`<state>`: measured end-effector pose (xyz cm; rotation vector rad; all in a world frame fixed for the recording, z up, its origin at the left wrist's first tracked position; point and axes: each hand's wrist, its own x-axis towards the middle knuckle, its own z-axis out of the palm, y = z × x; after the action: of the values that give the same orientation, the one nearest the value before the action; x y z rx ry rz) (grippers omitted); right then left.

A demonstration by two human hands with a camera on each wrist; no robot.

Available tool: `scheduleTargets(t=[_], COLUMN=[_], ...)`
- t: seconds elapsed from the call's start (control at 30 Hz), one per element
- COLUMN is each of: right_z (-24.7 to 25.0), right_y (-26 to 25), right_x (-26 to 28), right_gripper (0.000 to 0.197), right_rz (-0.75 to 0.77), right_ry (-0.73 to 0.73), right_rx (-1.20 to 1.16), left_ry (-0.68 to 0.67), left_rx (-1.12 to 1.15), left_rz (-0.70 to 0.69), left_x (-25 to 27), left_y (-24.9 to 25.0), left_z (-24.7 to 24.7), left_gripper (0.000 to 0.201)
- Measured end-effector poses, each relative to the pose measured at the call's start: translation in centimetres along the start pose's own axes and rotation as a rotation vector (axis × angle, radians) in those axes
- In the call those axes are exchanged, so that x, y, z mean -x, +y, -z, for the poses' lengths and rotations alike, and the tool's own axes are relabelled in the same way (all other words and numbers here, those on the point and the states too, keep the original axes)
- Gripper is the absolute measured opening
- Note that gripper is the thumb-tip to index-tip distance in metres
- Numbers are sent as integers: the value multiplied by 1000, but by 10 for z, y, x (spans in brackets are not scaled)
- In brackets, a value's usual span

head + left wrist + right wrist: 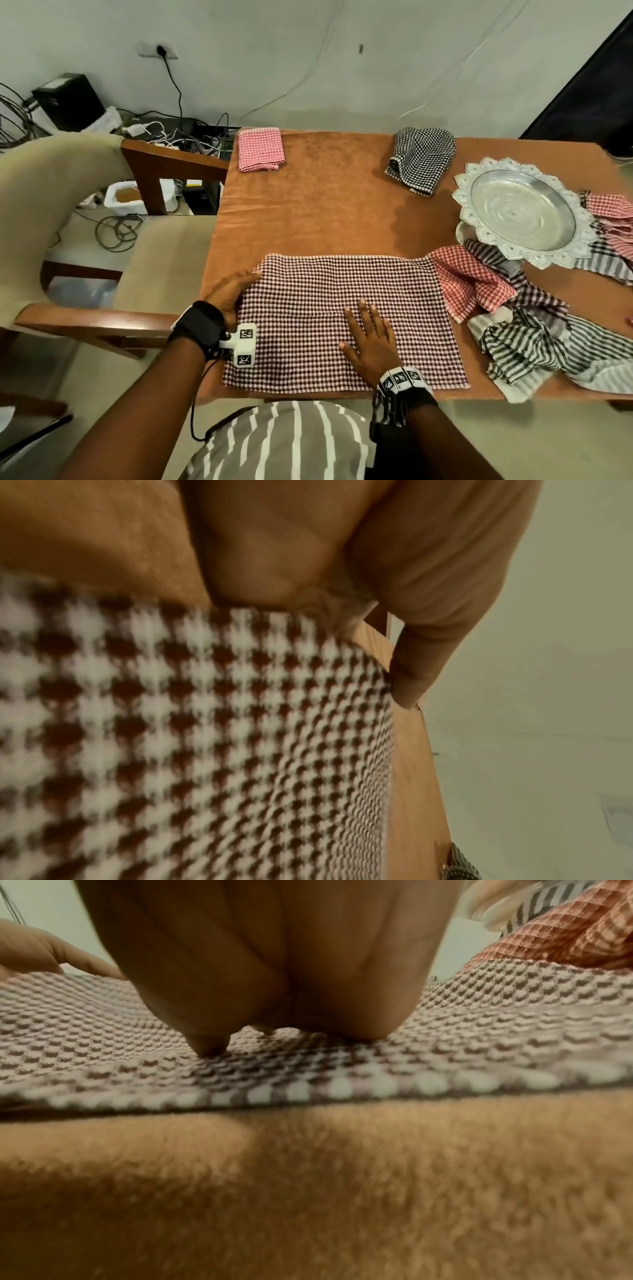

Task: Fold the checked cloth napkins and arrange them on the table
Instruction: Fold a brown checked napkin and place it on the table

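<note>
A maroon checked cloth (308, 308) is pressed flat at the table's (325, 192) near edge by the outspread right hand (371, 339), its left edge touched by the straight-fingered left hand (233, 291).

Grey shirt (284, 445) with white stripes, forearms bare. Left hand (233, 291) and right hand (371, 339) are bare too. Left wrist has a wide black strap (198, 325) carrying a white block (245, 344) with black-and-white square tags, plus a thin black cable (195, 421) hanging off it. Right wrist: black ribbed strap (394, 411) topped by a white tag band (402, 377).
</note>
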<state>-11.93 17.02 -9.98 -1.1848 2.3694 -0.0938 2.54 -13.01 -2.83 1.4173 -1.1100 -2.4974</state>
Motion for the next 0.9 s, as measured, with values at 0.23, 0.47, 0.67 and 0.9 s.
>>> scheduleTargets(t=[0.23, 0.47, 0.67, 0.9], right_z=[12, 14, 10, 15], right_y=[-13, -28, 9, 65], right_x=[1, -12, -27, -11], right_gripper=[72, 69, 74, 82], right_rz=[46, 118, 24, -183], right_ry=[-13, 13, 58, 92], right_rx=[-46, -35, -4, -3], left_ry=[228, 600, 115, 186], left_rx=[-167, -1103, -1826, -1835], left_rz=[-390, -629, -589, -579], left_x=[-6, -25, -16, 11], left_y=[15, 23, -69, -109], left_z=[43, 77, 58, 82], left_gripper=[43, 52, 91, 85])
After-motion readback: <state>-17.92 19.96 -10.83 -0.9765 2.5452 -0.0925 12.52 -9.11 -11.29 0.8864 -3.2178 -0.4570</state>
